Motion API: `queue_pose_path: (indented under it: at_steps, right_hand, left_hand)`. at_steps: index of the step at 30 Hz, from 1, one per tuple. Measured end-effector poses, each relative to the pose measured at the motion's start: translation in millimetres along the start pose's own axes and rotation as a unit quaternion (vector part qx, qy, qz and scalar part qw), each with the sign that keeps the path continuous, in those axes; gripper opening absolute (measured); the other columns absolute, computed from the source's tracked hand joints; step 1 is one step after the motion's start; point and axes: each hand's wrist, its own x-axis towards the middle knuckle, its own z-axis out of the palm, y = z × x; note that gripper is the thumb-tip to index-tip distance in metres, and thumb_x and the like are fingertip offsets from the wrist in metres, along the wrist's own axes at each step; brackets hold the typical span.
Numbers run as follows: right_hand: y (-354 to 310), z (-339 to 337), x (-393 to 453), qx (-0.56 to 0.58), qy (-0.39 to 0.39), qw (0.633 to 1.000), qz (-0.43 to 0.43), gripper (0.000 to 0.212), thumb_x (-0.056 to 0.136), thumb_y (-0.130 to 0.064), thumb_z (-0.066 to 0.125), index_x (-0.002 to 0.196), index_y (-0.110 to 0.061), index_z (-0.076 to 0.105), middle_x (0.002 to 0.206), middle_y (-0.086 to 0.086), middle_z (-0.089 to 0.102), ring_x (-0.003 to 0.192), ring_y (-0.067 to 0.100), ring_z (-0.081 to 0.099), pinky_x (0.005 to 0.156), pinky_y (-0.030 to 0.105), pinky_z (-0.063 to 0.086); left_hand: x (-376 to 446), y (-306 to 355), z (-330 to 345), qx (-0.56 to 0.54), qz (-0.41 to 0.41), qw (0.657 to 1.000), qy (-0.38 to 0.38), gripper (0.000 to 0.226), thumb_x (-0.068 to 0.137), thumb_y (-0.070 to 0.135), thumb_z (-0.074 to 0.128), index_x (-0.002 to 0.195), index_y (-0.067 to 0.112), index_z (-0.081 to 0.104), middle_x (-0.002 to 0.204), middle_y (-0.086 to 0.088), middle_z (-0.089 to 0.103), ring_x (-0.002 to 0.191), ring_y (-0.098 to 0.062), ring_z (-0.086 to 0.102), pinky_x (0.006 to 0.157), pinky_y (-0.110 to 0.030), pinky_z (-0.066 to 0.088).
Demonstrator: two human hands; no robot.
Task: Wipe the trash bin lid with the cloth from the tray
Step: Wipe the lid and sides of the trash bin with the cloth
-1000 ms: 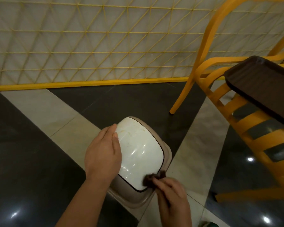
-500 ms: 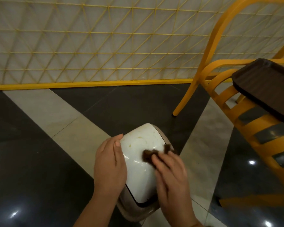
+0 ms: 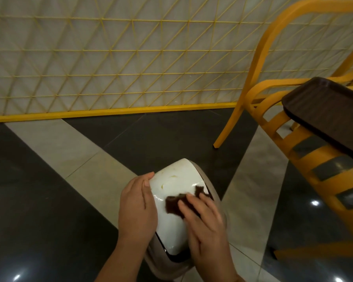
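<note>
A small beige trash bin stands on the floor, topped by a glossy white swing lid (image 3: 176, 180) that is tilted and carries yellowish smears near its far end. My left hand (image 3: 138, 206) rests flat on the lid's left side with fingers straight. A dark brown cloth (image 3: 172, 203) lies on the lid's right half, and my right hand (image 3: 205, 226) presses it down with straight fingers. Part of the cloth pokes out beyond my fingertips. The dark brown tray (image 3: 330, 115) lies on a chair seat at the right.
A yellow slatted chair (image 3: 273, 127) stands close on the right, one leg near the bin. A wall with a yellow lattice (image 3: 130, 58) and yellow base rail runs along the back. The floor is dark and light glossy tile.
My right hand has slid the cloth from the lid's near edge up onto its upper middle. The lid has tilted. My left hand has stayed on the lid's left side.
</note>
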Motion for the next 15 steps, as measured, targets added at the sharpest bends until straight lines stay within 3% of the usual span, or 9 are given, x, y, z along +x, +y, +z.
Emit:
queue_pose_path:
  at_steps: [3,5,7,9,11,13,15]
  right_hand:
    - [0.4,-6.3,33.1,-0.027,-0.024,0.999,-0.026,0.041,0.102,-0.028,0.029,0.119,-0.023,0.066,0.128,-0.001,0.061,0.125,0.024,0.047,0.105,0.038,0.04]
    - [5.6,-8.4,65.5,-0.055,-0.036,0.998,0.025,0.034,0.095,-0.017,0.044,0.12,-0.023,0.066,0.126,-0.002,0.062,0.126,0.019,0.045,0.109,0.024,0.028]
    - [14.2,-12.9,83.5,0.007,-0.014,0.993,0.12,0.034,0.096,-0.014,0.048,0.123,-0.029,0.062,0.125,-0.01,0.06,0.121,0.005,0.04,0.106,0.008,0.02]
    - [18.0,-15.9,70.3,0.056,0.006,0.981,0.185,0.035,0.098,-0.017,0.047,0.123,-0.039,0.056,0.121,-0.021,0.054,0.117,-0.002,0.038,0.108,0.016,0.028]
    - [16.1,-19.6,38.5,0.048,0.02,0.981,0.19,0.033,0.097,-0.02,0.048,0.122,-0.041,0.054,0.124,-0.022,0.051,0.122,0.003,0.039,0.11,0.032,0.034]
    - [11.1,-20.5,12.2,0.007,0.014,0.992,0.126,0.031,0.097,-0.024,0.044,0.123,-0.03,0.06,0.129,-0.011,0.055,0.126,0.015,0.042,0.107,0.042,0.038]
    - [6.3,-17.7,12.9,-0.023,-0.034,0.999,0.03,0.036,0.096,-0.029,0.039,0.12,-0.023,0.064,0.128,-0.003,0.06,0.126,0.02,0.044,0.106,0.042,0.041]
  left_hand:
    - [-0.6,1.4,-1.6,-0.006,0.014,1.0,-0.003,0.05,0.089,0.044,0.024,0.122,0.024,0.056,0.118,0.005,0.057,0.11,-0.011,0.051,0.096,-0.026,0.038]
    - [-0.4,0.7,-1.3,-0.004,0.016,1.0,-0.006,0.046,0.091,0.042,0.026,0.122,0.025,0.056,0.118,0.005,0.058,0.109,-0.011,0.051,0.096,-0.026,0.039]
    - [-0.2,0.1,0.2,-0.005,0.005,1.0,-0.002,0.039,0.096,0.036,0.028,0.121,0.026,0.056,0.118,0.006,0.058,0.108,-0.01,0.051,0.094,-0.024,0.039]
    - [-0.2,0.5,1.6,-0.003,-0.005,1.0,0.006,0.037,0.097,0.034,0.03,0.121,0.026,0.057,0.118,0.006,0.058,0.105,-0.008,0.05,0.092,-0.022,0.037]
    - [0.5,1.2,3.1,0.007,-0.013,1.0,0.008,0.037,0.096,0.034,0.03,0.122,0.026,0.056,0.119,0.005,0.057,0.105,-0.008,0.049,0.09,-0.022,0.036]
    - [0.5,0.8,3.6,0.004,-0.014,1.0,0.006,0.037,0.096,0.035,0.03,0.122,0.027,0.056,0.119,0.006,0.056,0.106,-0.009,0.049,0.09,-0.022,0.037]
    - [0.0,1.3,2.1,-0.009,-0.006,1.0,0.011,0.037,0.097,0.034,0.029,0.12,0.026,0.056,0.115,0.007,0.056,0.106,-0.009,0.05,0.089,-0.021,0.037]
